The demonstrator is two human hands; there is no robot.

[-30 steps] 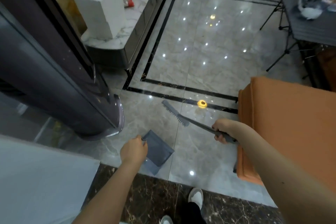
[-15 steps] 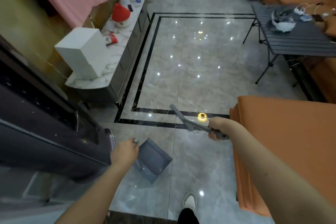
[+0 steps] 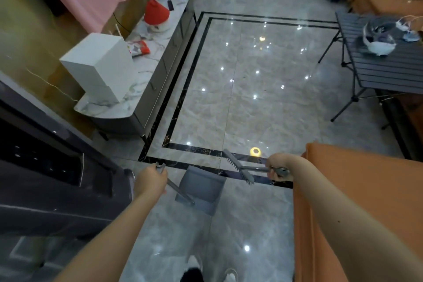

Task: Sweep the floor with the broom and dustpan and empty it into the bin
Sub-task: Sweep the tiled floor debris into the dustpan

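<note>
My left hand [image 3: 150, 179] grips the top of the long handle of a grey dustpan [image 3: 201, 188], which hangs just above the shiny marble floor [image 3: 247, 103] in front of me. My right hand [image 3: 278, 166] is closed around the handle of a grey broom [image 3: 238, 168]; its toothed head points left, just above and to the right of the dustpan. The two tools are close but apart. No bin is in view.
An orange sofa [image 3: 366, 201] fills the right. A dark tall appliance [image 3: 57, 178] stands at the left, beyond it a marble-topped cabinet [image 3: 146, 80] with a white box [image 3: 100, 66]. A dark folding table [image 3: 384, 68] is at the far right. My shoes [image 3: 229, 276] show below.
The view has lifted and I have stepped forward along the floor. The broom head has swung down closer to the dustpan, and the dustpan now hangs from its long handle.
</note>
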